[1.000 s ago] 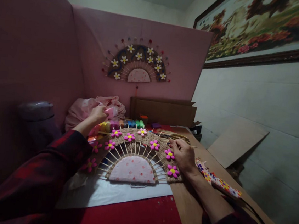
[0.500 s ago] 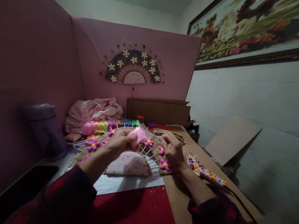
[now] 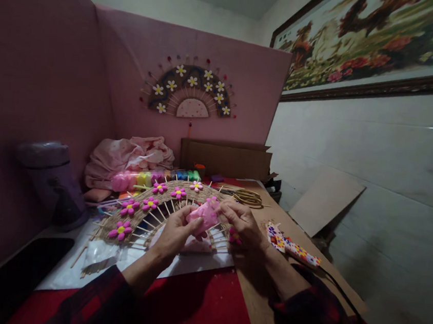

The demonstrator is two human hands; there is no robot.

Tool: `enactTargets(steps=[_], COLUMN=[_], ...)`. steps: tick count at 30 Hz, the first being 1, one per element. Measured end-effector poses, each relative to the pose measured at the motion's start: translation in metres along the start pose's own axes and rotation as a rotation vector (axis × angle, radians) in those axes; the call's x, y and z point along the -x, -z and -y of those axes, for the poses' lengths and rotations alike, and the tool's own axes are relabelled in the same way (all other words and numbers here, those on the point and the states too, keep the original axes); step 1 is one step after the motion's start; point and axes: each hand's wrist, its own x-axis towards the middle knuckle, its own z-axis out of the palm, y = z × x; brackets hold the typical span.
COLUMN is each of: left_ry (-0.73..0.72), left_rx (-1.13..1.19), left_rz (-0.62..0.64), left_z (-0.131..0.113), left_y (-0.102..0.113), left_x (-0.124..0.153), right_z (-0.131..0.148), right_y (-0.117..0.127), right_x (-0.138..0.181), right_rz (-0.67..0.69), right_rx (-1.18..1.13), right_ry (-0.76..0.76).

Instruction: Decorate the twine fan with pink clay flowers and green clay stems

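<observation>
My left hand (image 3: 177,231) is closed round a small packet of pink clay (image 3: 205,216), thumb on top. The fingers of my right hand (image 3: 244,223) pinch together at the packet's right edge. Below and behind both hands lies a fan-shaped craft piece (image 3: 140,203) of woven rope and thin sticks. Magenta clay flowers (image 3: 120,230) with yellow centres dot its band, and one lighter pink flower (image 3: 196,186) sits near the top. My hands partly hide the fan's half-round base (image 3: 196,246) and its right side.
Wrapped coloured clay (image 3: 143,179) lies behind the fan, beside bundled pink cloth (image 3: 132,155). A purple bottle (image 3: 49,183) stands left. Scissors (image 3: 249,197) and a flower-patterned glue gun (image 3: 294,247) lie right. A finished fan (image 3: 191,90) hangs on the pink panel.
The pink packet has come lower and nearer to me. My right hand has moved in from the side to pinch it. More of the fan's left side shows.
</observation>
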Motion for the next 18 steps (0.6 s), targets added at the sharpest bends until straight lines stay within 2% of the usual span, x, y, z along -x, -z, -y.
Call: enactTargets(steps=[5, 12, 18], left_ry=[0.007, -0.046, -0.035], left_rx=[-0.004, 0.08, 0.029], left_rz=[-0.045, 0.084, 0.089], left_z=[-0.0007, 0.0043, 0.0], left_y=[-0.0023, 0.0004, 0.0], left_x=[0.0019, 0.0018, 0.0051], right_z=[0.0017, 0.005, 0.0058], right_y=[-0.0006, 0.0017, 0.0033], right_x=[0.0006, 0.0026, 0.0025], right_rz=[0.017, 0.062, 0.133], right_rx=[-0.014, -0.243, -0.216], right_ry=[-0.049, -0.117, -0.149])
